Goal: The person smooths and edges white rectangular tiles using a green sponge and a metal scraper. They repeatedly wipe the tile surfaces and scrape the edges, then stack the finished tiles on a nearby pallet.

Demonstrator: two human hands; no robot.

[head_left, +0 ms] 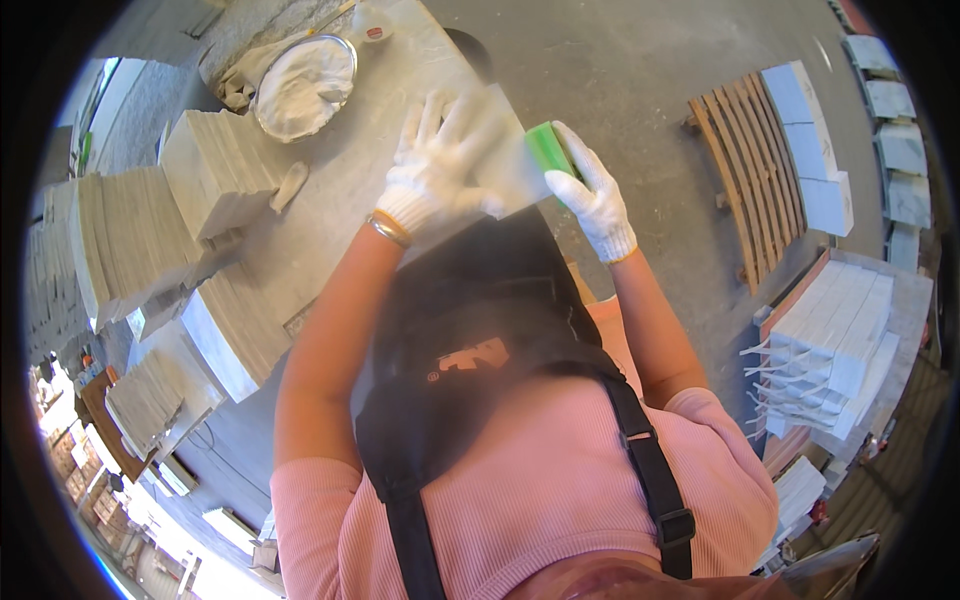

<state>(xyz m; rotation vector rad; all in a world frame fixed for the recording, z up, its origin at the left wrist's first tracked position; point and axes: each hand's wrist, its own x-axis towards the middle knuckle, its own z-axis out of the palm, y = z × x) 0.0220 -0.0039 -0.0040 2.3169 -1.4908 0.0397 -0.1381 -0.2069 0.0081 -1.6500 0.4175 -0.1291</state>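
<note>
My left hand (435,165), in a white knit glove, is open with its fingers spread flat on a pale stone tile (512,150). The tile lies at the near right corner of the work table (330,215). My right hand (597,198), gloved the same way, is closed around a green rectangular block (548,148). That block is at the tile's right edge; whether it is pressed against it I cannot tell. The left fingertips and part of the tile are blurred.
Stacks of thin tiles (215,165) stand along the table's left side. Farther back are a metal bowl of white powder (305,90) and a white container (372,25). A wooden pallet (750,175) is on the floor at right, with bundled white pieces (830,330) nearer me.
</note>
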